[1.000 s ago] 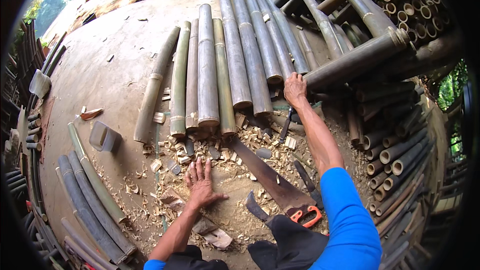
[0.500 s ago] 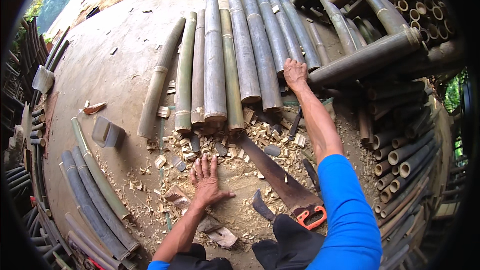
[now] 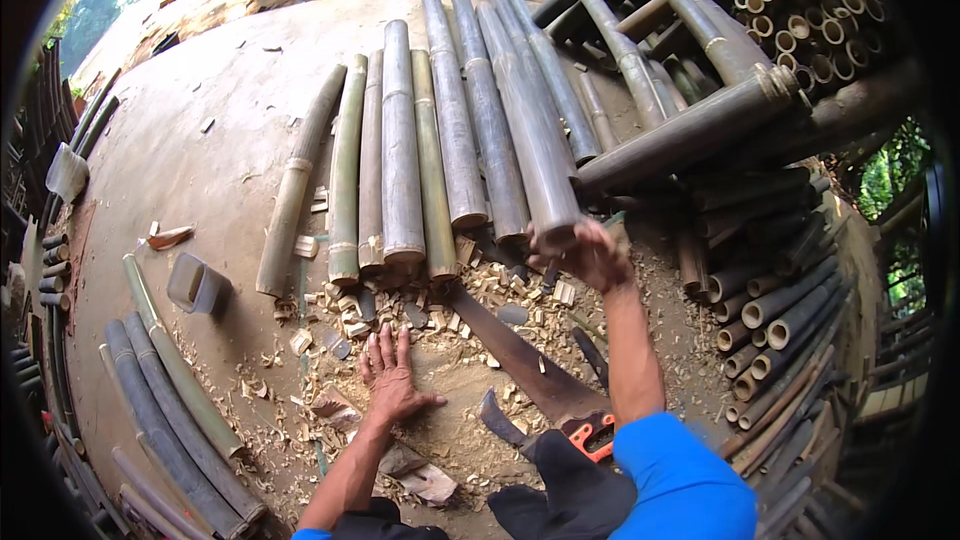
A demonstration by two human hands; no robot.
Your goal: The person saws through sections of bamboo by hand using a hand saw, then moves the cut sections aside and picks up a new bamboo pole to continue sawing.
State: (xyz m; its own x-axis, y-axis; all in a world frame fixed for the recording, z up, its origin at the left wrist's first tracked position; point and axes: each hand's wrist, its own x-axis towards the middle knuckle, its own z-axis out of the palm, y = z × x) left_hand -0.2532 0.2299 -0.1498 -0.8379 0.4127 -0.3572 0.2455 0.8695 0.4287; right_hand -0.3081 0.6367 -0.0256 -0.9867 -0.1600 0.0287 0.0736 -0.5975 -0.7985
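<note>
My right hand (image 3: 592, 255) grips the near end of a grey bamboo pole (image 3: 535, 135), at the right side of a row of bamboo poles (image 3: 402, 160) lying side by side. The pole's near end is slightly blurred. My left hand (image 3: 395, 377) is pressed flat on the sawdust-covered ground with its fingers spread, holding nothing. Between my arms lies a hand saw (image 3: 527, 355) with an orange handle, its blade pointing toward the poles. A dark curved blade (image 3: 499, 418) rests beside it, near my knee; its other end is hidden.
Wood chips (image 3: 500, 290) cover the ground below the poles. A bamboo frame (image 3: 690, 130) stands at right, with stacked bamboo (image 3: 775, 325) nearer. A clear plastic container (image 3: 198, 285) and more poles (image 3: 185, 410) lie at left. A wood block (image 3: 425, 475) sits by my left forearm.
My right hand has drawn one pole toward me, its near end now well past its neighbours. The view has shifted slightly; my left hand stays on the ground.
</note>
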